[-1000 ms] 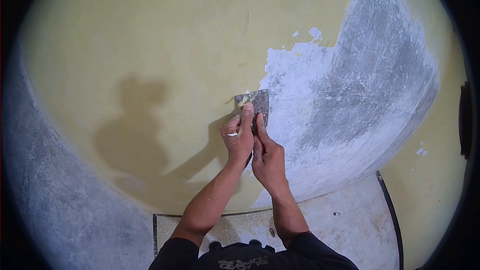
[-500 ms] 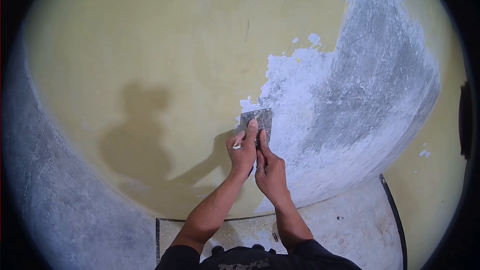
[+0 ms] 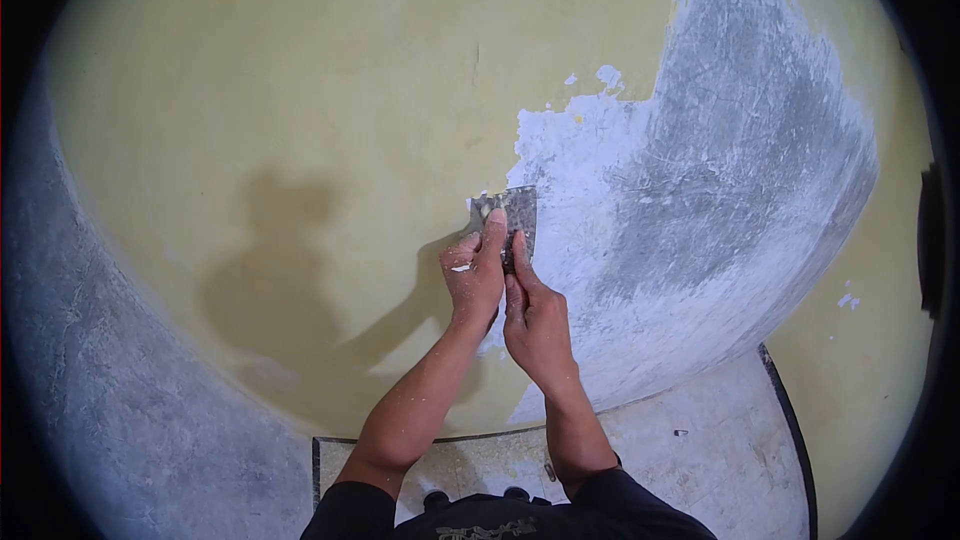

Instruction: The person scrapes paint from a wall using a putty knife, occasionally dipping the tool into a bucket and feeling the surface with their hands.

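Observation:
A flat grey metal scraper [image 3: 521, 208] lies against the wall where the yellow paint [image 3: 300, 90] meets a scraped white and grey patch [image 3: 700, 180]. My left hand [image 3: 476, 270] is closed on the scraper, its thumb laid along the blade. Pressed close beside it, my right hand [image 3: 538, 325] also grips the tool, one finger stretched up the blade. The lower part of the scraper is hidden by my fingers. Pale paint flakes gather near the blade's top edge, and dust and bits cling to my left hand.
Below the wall, a dusty pale floor [image 3: 720, 440] has a dark border strip and small bits of debris [image 3: 680, 432]. A bare grey surface [image 3: 120, 380] runs along the left. A dark object [image 3: 931, 240] sits at the right edge. My shadow [image 3: 270, 270] falls on the yellow paint.
Both hands and the scraper have moved upward and slightly left along the paint's edge. Paint flakes now show at the blade's top. The view has shifted a little.

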